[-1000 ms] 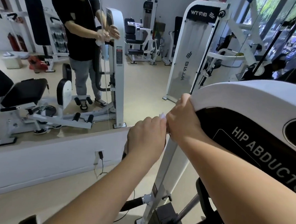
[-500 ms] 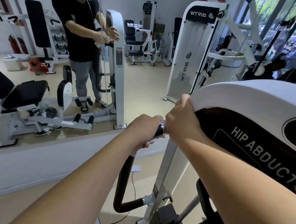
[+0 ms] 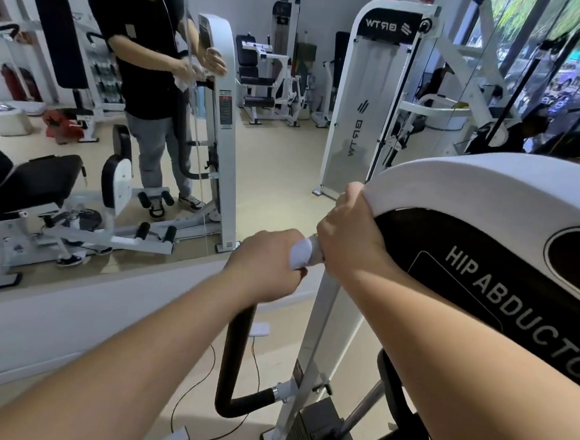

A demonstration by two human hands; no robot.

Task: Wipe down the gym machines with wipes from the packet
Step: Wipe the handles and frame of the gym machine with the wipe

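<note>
On machine (image 3: 462, 183), both hands (image 3: 308, 255) gripping

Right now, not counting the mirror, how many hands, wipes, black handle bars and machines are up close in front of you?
Bare hands: 2, the left hand and the right hand
White crumpled wipe: 1
Black curved handle bar: 1
White hip abductor machine: 1
Total: 5

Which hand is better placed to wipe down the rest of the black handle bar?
Left. The left hand already grips the white wipe at the top of the handle bar, which runs down beneath it. The right hand is braced on the machine's white cover.
</note>
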